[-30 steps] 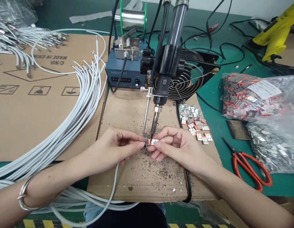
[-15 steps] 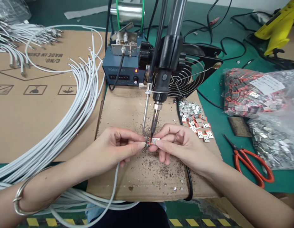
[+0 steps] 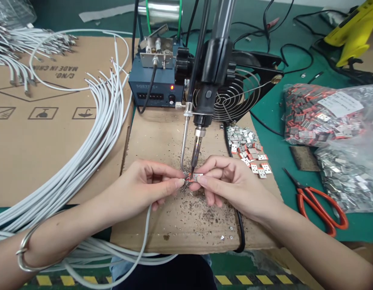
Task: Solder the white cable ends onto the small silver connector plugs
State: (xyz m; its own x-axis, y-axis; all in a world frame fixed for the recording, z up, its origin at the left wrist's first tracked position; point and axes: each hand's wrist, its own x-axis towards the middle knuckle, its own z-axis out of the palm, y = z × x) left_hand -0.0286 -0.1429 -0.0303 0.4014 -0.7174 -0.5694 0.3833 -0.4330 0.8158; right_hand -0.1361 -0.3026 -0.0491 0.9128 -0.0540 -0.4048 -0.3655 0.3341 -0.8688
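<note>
Between thumb and forefinger, my left hand (image 3: pixel 157 183) pinches the end of a white cable (image 3: pixel 146 229), whose length hangs down below the palm. My right hand (image 3: pixel 225 179) grips a small USB connector (image 3: pixel 197 176) with a metal shell and an orange-red part. Cable end and connector meet right under the tip of a soldering iron (image 3: pixel 196 151), which is fixed pointing down. Just left of that tip ends a thin bent metal solder feed tube (image 3: pixel 184 147). My fingertips hide part of the joint.
Several loose USB connectors (image 3: pixel 254 168) lie right of my right hand. Beyond are red-handled scissors (image 3: pixel 317 203) and bags of connectors (image 3: pixel 322 117). A blue soldering station (image 3: pixel 154 86) and a fan (image 3: pixel 231 96) stand behind. A bundle of white cables (image 3: pixel 95 149) spreads over cardboard at left.
Both hands stay pinched at the iron's tip, with the cable and connector almost where they were. The whole view has shifted very slightly.
</note>
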